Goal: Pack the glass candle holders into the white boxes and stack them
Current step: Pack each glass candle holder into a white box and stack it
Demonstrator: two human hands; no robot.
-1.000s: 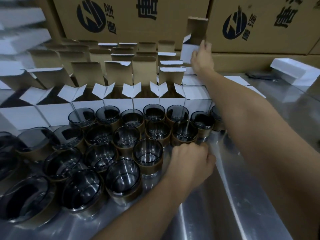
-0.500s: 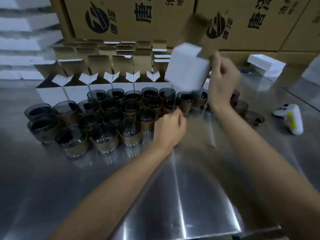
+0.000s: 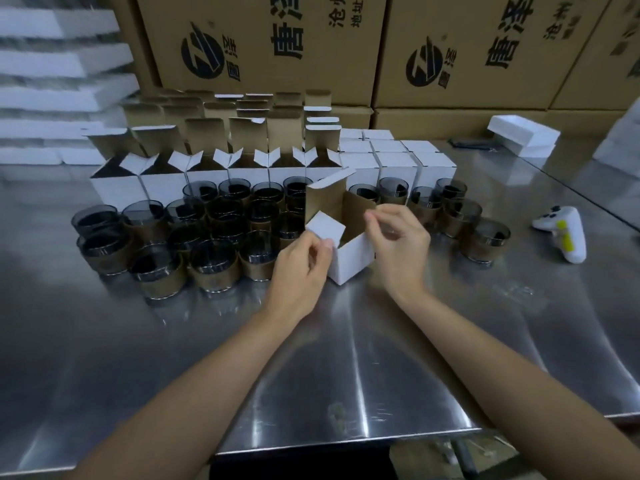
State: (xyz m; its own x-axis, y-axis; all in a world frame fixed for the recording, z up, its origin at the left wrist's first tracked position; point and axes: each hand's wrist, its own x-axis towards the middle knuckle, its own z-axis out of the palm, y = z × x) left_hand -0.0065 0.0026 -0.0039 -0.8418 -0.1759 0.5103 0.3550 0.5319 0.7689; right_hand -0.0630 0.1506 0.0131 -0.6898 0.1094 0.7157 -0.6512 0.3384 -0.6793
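Now, left fingers: thumb and forefinger [image 3: 317,252] pinch the white side flap [image 3: 323,225], the other fingers curled under it.
Right fingers: thumb and forefinger [image 3: 372,216] drawn together on the edge of the brown-faced flap [image 3: 358,209]; the exact contact is slightly blurred.
Left hand [image 3: 301,268]: at 9 o'clock of the box, against its near corner.
Right hand [image 3: 398,247]: at 3 o'clock of the box, raised above its wall.
White box [image 3: 351,263]: stands on the steel table [image 3: 346,358] between both hands, mouth open, tall lid flap [image 3: 327,195] upright at its 12 o'clock side.
Box interior: too dark to tell whether a glass is inside.
Candle holders [image 3: 214,261]: packed rim to rim from 9 to 11 o'clock of the box, with a smaller group around 2 o'clock.
Open boxes [image 3: 249,174]: a row at 11 o'clock behind the glasses, flaps up.
Closed boxes [image 3: 394,164]: at 1 o'clock, side by side.
Controller [image 3: 564,237]: white, lying well apart at 3 o'clock.
Cartons [image 3: 277,46]: brown wall at 12 o'clock.
Risk, flaps: folding one side flap out of turn would probably jam the lid tuck and crease the card.
Risk, glass: the left wrist works just beside the nearest holders; a sideways sweep could knock one into its neighbours, and that tight a cluster would likely chip or topple.
Risk, box: it looks light, so an uneven pinch could tip it on the slick steel.
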